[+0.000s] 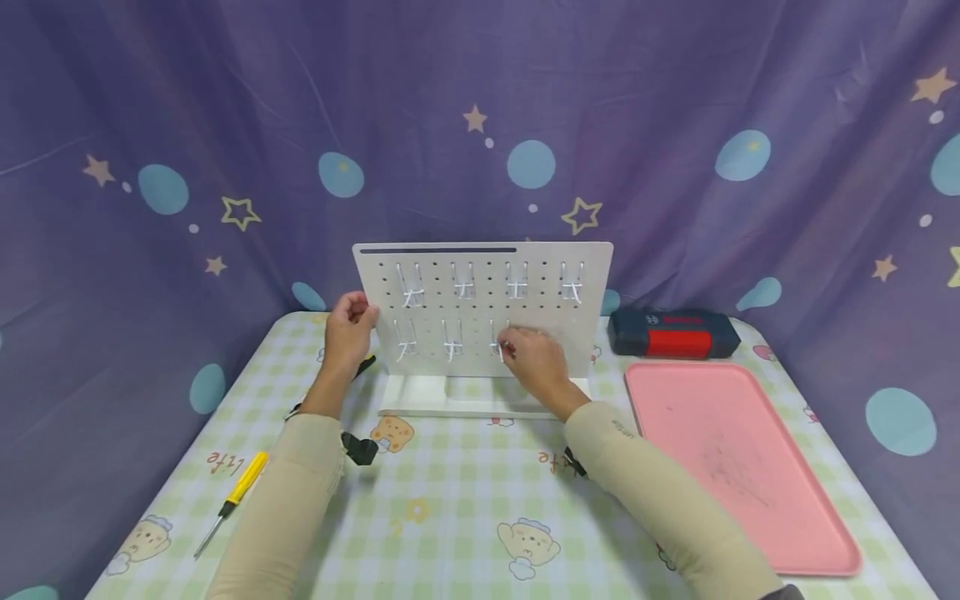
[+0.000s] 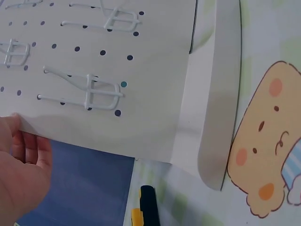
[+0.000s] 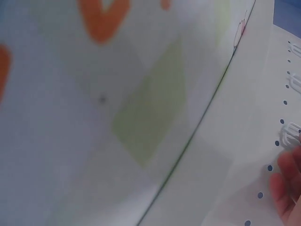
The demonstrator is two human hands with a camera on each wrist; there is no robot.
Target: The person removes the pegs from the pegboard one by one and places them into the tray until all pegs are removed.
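Note:
A white pegboard [image 1: 585,342] stands upright on its white base tray [image 1: 412,398], with white wire hooks in two rows. My left hand [image 1: 348,329] grips the board's left edge; in the left wrist view the thumb lies at the front and the fingers [image 2: 30,148] are behind the edge. At the lower row, my right hand [image 1: 536,362] pinches a white hook [image 1: 494,345], the rightmost of that row, partly hidden by the fingers. The right wrist view catches this hook [image 3: 290,135] and the fingertips only at its right edge.
A yellow-handled screwdriver [image 1: 246,479] lies at the left. Behind my left wrist is another black and yellow tool [image 1: 365,365], partly hidden. To the right are a pink tray [image 1: 720,450] and a dark blue case with a red front [image 1: 675,333]. A purple curtain hangs behind.

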